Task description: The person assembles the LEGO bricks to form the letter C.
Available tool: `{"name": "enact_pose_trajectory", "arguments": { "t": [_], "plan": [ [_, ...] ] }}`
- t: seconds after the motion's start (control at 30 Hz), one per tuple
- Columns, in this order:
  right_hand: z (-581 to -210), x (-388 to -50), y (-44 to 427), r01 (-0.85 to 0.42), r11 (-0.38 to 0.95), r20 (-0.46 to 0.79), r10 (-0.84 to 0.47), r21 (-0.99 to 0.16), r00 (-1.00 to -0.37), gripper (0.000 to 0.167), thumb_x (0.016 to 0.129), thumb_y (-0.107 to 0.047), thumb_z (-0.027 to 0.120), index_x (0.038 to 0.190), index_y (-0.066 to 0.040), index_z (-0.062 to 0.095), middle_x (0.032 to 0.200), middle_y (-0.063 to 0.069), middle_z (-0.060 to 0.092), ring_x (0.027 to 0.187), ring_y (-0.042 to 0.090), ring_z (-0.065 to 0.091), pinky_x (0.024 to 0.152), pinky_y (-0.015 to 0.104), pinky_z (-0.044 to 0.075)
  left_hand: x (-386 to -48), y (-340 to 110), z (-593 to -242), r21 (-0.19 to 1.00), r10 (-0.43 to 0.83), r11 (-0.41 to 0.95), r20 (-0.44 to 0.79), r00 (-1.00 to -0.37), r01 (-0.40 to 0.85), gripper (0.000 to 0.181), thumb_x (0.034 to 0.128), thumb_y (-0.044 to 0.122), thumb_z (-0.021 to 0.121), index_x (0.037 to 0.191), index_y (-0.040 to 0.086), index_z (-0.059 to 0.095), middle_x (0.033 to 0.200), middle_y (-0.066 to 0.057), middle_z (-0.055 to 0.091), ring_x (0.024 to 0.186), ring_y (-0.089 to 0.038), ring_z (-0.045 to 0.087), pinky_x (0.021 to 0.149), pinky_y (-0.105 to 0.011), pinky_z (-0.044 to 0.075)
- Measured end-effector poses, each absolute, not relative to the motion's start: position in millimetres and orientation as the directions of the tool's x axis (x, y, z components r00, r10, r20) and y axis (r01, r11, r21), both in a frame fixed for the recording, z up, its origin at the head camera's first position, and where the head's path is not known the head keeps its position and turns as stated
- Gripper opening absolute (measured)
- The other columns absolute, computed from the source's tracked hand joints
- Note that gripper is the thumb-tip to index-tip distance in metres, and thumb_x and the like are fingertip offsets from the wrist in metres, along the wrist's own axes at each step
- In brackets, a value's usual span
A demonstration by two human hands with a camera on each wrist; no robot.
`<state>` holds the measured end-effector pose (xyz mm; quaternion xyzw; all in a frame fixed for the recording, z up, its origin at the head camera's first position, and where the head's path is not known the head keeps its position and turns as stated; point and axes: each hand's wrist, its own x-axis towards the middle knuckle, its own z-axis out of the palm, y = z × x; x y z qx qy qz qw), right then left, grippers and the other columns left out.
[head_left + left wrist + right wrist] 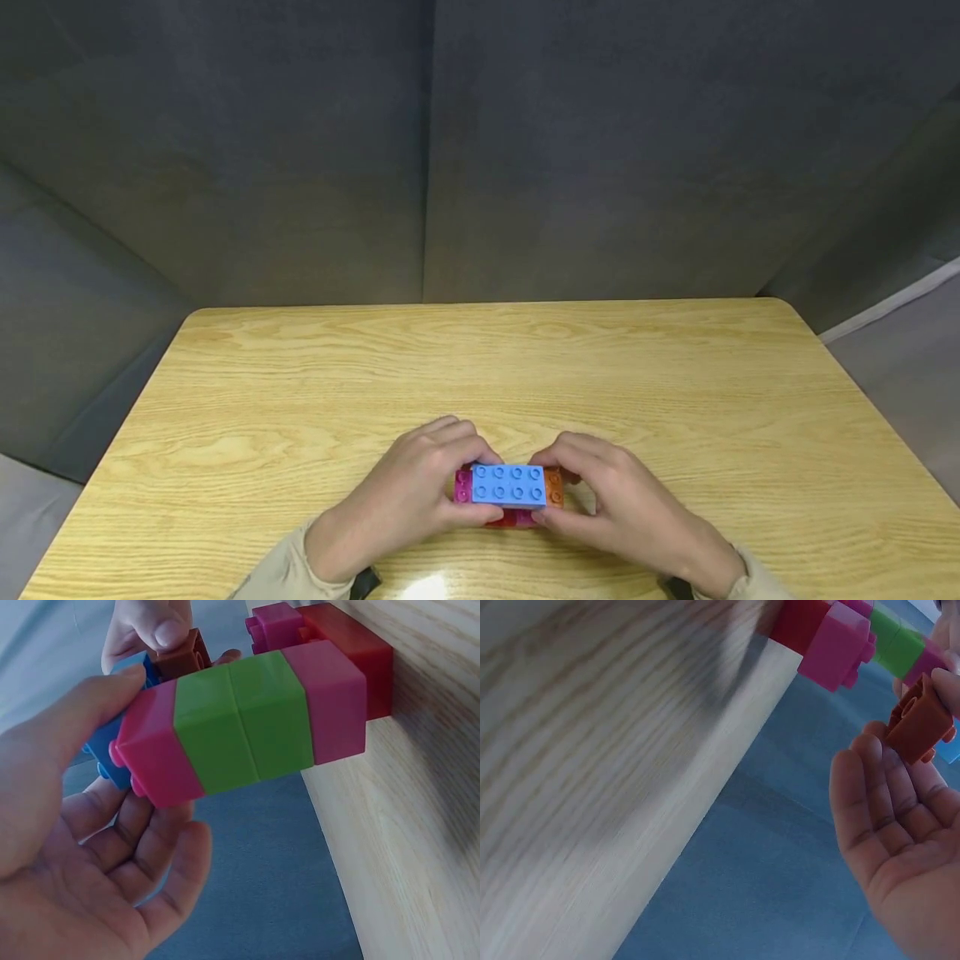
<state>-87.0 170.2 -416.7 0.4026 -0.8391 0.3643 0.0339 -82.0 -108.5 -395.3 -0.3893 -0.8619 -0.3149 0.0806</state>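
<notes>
A blue toy brick (508, 486) with round studs tops a small brick structure near the table's front. My left hand (423, 479) pinches its left end between thumb and fingers. At the other end my right hand (607, 487) grips the blue brick, its thumb close to the joint with an orange brick (921, 724) under it. Below the blue brick's left side runs a column: a pink brick (157, 742), green bricks (244, 724) and a lower pink brick (326, 701). A red brick (349, 656) forms the base, carrying another pink brick (836, 649). The orange brick's hollow underside hangs apart from that one.
The wood-grain table (480, 375) extends away behind the hands. Dark grey fabric panels (600, 150) stand along its far edge and at the sides.
</notes>
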Motion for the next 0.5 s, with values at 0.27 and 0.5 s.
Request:
{"name": "enact_pose_trajectory", "arguments": {
  "t": [0.27,0.5],
  "plan": [
    [-420.4,-85.0,166.1,-0.718,0.375,0.406,-0.631,-0.586,-0.661,0.03,0.093,-0.018,0.089,0.119,-0.021,0.074,0.105,-0.016,0.069,0.085,0.003,0.06,0.067,0.028,0.057,-81.6,-107.9,-394.2,0.468,0.618,0.506,0.389,-0.683,0.725,0.032,0.0815,0.025,0.099,0.101,0.013,0.077,0.096,0.008,0.07,0.087,-0.006,0.056,0.075,-0.022,0.05],
    [-422.6,-82.6,163.9,-0.73,0.347,0.442,-0.619,-0.589,-0.65,0.032,0.091,-0.014,0.09,0.118,-0.02,0.074,0.105,-0.015,0.071,0.087,0.002,0.063,0.069,0.029,0.059,-82.1,-107.3,-393.5,0.448,0.622,0.517,0.389,-0.68,0.729,0.032,0.0815,0.026,0.099,0.1,0.012,0.077,0.096,0.008,0.07,0.087,-0.007,0.056,0.077,-0.023,0.051]
  ]
}}
